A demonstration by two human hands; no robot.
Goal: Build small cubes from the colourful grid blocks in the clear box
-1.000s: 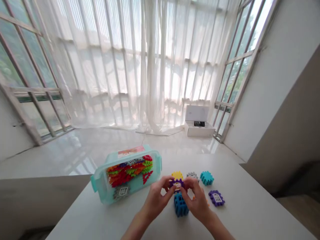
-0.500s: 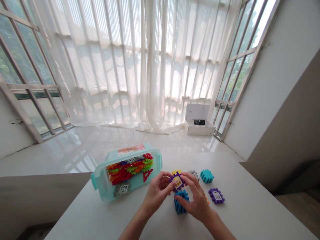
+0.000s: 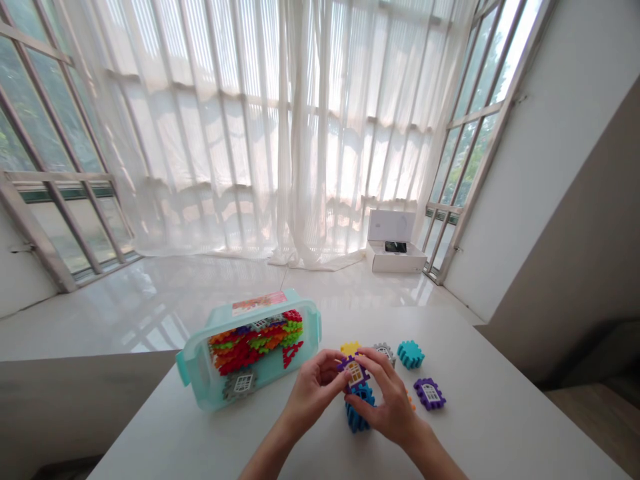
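A purple toothed building tile point(image 3: 355, 373) with a white window insert is held between my two hands. My left hand point(image 3: 320, 387) pinches its left side with thumb and fingers. My right hand point(image 3: 387, 397) grips it from the right, fingers over the upper edge, thumb lower down by a stack of blue toothed tiles point(image 3: 358, 415) on the table. Whether the purple tile touches the blue ones I cannot tell. Behind the hands lie a yellow tile point(image 3: 349, 348) and a grey window tile point(image 3: 385, 353), both partly covered.
At the left, a mint plastic tub point(image 3: 200, 390) lies tipped, with several coloured tiles inside. To the right are teal tiles point(image 3: 411, 355), another purple window tile point(image 3: 429, 394) and a mostly hidden orange piece point(image 3: 411, 400). A white box point(image 3: 399, 262) holding a dark device stands near the curtain.
The held purple tile has come down slightly toward the blue stack, and more of the yellow tile behind shows. The whole view has shifted a little.
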